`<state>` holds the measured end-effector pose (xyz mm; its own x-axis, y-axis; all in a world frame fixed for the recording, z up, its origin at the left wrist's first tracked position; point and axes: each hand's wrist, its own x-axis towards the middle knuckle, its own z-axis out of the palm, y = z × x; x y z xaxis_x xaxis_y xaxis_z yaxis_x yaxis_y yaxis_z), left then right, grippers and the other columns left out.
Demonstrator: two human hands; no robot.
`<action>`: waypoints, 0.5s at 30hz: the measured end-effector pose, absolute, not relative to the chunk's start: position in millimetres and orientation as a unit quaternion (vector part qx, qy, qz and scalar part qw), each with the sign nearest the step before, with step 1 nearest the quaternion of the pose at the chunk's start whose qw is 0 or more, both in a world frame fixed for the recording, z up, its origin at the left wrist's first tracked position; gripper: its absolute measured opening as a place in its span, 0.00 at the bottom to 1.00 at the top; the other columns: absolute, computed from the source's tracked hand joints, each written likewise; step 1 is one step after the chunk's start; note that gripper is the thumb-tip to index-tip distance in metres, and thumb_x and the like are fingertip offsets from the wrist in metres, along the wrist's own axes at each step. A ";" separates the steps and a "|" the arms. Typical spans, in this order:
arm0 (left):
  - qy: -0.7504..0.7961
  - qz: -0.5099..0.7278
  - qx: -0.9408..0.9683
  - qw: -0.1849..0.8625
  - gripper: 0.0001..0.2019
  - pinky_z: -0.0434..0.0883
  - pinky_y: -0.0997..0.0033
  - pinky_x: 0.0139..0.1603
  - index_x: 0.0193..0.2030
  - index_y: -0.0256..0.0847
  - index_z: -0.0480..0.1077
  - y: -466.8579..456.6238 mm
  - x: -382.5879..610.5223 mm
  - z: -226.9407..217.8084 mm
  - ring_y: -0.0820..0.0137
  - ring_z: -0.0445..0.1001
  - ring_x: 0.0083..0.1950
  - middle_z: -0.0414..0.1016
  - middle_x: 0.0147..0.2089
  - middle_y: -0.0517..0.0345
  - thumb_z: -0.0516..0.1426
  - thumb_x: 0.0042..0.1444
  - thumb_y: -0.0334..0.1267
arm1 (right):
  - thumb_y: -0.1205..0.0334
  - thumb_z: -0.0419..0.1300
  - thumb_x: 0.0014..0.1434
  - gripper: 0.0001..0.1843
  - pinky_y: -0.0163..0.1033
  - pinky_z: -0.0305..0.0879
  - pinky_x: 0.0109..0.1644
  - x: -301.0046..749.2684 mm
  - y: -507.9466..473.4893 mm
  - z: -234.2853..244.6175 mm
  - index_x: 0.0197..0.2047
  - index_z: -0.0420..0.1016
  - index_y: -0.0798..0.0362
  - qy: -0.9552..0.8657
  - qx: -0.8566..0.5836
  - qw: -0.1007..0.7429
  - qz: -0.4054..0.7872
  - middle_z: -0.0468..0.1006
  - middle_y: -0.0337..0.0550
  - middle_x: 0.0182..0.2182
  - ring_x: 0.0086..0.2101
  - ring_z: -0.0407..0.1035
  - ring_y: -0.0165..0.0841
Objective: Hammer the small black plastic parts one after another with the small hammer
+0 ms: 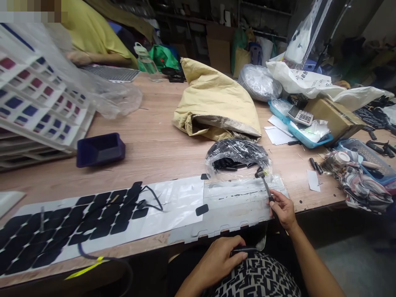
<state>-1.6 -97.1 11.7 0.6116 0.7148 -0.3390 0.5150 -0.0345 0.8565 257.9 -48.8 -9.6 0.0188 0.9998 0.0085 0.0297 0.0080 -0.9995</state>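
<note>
Separately, metal-shafted tool [266,186] in right hand [284,209], black piece [246,249] in left hand [220,256].

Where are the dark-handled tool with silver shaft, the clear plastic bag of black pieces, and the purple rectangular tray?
Dark-handled tool [266,187]: head view, shaft.
Clear bag [238,147]: head view, upper film.
Purple tray [104,154]: head view, bare interior.

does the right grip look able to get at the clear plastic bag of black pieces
Probably yes: the bag lies just beyond the right grip, with nothing tall between, though the dark-handled, metal-shafted tool it holds may hinder grasping.
</note>
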 end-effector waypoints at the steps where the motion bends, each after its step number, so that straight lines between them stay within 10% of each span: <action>1: 0.457 0.079 0.717 0.520 0.09 0.64 0.71 0.38 0.41 0.46 0.74 -101.1 -0.5 4.1 0.66 0.75 0.39 0.78 0.37 0.60 0.55 0.61 0.45 | 0.60 0.60 0.59 0.21 0.34 0.65 0.21 257.5 -48.8 -9.1 0.56 0.72 0.54 -0.507 -0.510 0.498 0.484 0.74 0.40 0.32 0.18 0.65 0.25; 9: 0.551 0.007 0.709 0.441 0.19 0.68 0.63 0.46 0.57 0.45 0.71 -107.3 13.3 -51.9 0.58 0.77 0.48 0.79 0.45 0.50 0.51 0.61 0.42 | 0.60 0.60 0.59 0.22 0.33 0.66 0.21 258.5 -49.7 -12.5 0.57 0.71 0.54 -0.524 -0.515 0.495 0.464 0.75 0.40 0.31 0.18 0.66 0.25; 15: 0.391 0.106 0.680 0.611 0.16 0.69 0.69 0.42 0.51 0.48 0.75 -87.2 12.8 35.7 0.67 0.73 0.40 0.78 0.42 0.56 0.54 0.59 0.46 | 0.62 0.60 0.60 0.22 0.33 0.65 0.22 259.1 -50.4 -16.1 0.57 0.72 0.54 -0.522 -0.508 0.503 0.466 0.75 0.40 0.32 0.18 0.66 0.25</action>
